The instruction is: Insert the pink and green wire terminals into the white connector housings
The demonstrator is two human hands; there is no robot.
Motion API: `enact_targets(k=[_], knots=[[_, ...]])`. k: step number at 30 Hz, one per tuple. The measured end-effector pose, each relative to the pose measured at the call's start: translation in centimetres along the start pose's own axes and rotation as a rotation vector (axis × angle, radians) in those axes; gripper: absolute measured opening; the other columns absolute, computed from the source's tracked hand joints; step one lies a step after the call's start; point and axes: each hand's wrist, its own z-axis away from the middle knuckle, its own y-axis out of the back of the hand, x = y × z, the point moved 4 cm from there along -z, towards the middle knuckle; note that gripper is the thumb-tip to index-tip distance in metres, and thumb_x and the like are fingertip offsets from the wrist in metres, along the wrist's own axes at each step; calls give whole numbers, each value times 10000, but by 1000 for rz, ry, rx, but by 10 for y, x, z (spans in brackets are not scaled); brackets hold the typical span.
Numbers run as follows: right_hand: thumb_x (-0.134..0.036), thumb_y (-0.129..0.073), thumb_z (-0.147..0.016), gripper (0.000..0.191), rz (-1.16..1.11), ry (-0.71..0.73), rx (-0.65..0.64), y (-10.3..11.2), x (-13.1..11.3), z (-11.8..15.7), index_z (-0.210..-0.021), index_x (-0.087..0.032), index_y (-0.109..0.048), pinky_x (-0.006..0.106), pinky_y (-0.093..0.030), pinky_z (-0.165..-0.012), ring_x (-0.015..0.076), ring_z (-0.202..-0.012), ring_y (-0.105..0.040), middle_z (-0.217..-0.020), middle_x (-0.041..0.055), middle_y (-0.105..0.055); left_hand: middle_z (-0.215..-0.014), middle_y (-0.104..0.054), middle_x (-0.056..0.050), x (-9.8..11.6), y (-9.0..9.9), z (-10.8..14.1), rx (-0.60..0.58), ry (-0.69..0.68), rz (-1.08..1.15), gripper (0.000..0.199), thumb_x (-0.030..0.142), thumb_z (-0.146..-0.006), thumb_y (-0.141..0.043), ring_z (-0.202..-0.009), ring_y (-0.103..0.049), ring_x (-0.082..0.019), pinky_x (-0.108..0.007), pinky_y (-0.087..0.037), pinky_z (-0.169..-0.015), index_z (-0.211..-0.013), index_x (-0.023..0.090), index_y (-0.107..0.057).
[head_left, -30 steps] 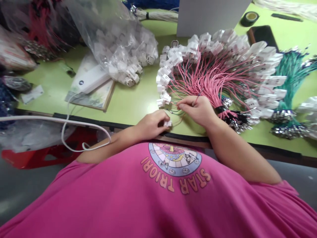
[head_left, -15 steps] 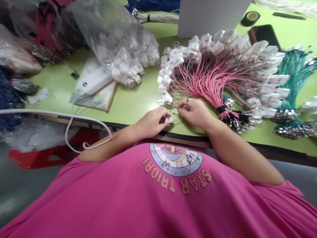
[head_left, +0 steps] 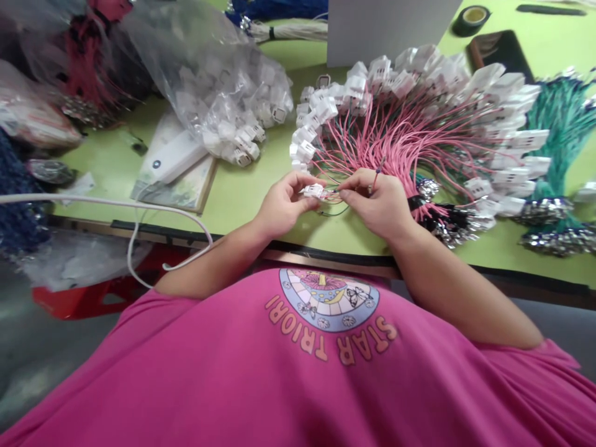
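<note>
White plug (head_left: 313, 190): held in your left hand (head_left: 285, 203), over the desk (head_left: 242, 195) near its front edge. Your right hand (head_left: 379, 202) pinches thin wires (head_left: 331, 192) just beside it; seating cannot be told. Many wired plugs (head_left: 325, 110) fan out beyond, seemingly done; bagged plugs (head_left: 242, 139), no wires visible, probably remain.

Single head-worn view, facing forward and down past pink shirt (head_left: 298, 385) (close below), onto hands (head_left: 284, 205) over green tabletop (head_left: 239, 195).

Green tabletop (head_left: 237, 192) (soft sheen on it), black edging (head_left: 335, 255), grey floor (head_left: 37, 360).
</note>
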Motion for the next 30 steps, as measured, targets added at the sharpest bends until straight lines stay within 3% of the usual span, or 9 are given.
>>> enact_targets(k=[5, 10, 15, 20, 24, 30], knots=[[-218, -637, -789, 104, 15, -12, -9, -2, -1, 0, -779, -191, -737, 297, -420, -674, 132, -679, -547, -754, 10, -690, -1146, -725, -89, -1, -3, 1, -22, -52, -58, 402, 428, -830, -772, -1021, -714, -179, -329, -615, -858, -1103, 183, -606], [-176, -620, -800, 142, 112, -14, -44, -8, -1, 0, -787, -186, -761, 291, -409, -683, 138, -688, -569, -757, 18, -708, -1061, -744, -75, -2, -7, 4, 17, -60, -87, 347, 336, -789, -789, -920, -724, -161, -314, -607, -845, -1063, 170, -654], [-178, -625, -810, 157, 165, -1, -67, -15, 2, 1, -800, -186, -782, 293, -417, -707, 150, -716, -599, -785, 34, -739, -1075, -743, -81, -2, -9, 8, 24, -187, -294, 247, 261, -804, -747, -983, -704, -175, -335, -579, -899, -1031, 177, -699], [-194, -605, -804, 160, 158, -24, -72, -14, 5, 2, -754, -183, -757, 284, -406, -656, 143, -652, -578, -714, 22, -718, -1033, -745, -80, 8, -9, 9, 53, -232, -459, 234, 265, -823, -729, -887, -699, -160, -312, -578, -822, -1035, 169, -704], [-192, -582, -781, 185, 167, -2, -93, -12, 5, 2, -627, -187, -682, 286, -396, -643, 147, -639, -572, -642, 14, -672, -958, -737, -66, 20, -15, 6, -13, -269, -567, 172, 234, -835, -716, -814, -673, -144, -281, -549, -757, -990, 161, -697], [-283, -609, -814, 188, 126, 5, -79, -7, 5, 2, -664, -195, -682, 284, -397, -603, 138, -597, -543, -614, 0, -641, -883, -685, -30, 37, -10, -1, -101, -322, -708, 130, 195, -845, -678, -741, -614, -128, -258, -493, -696, -968, 173, -644]])
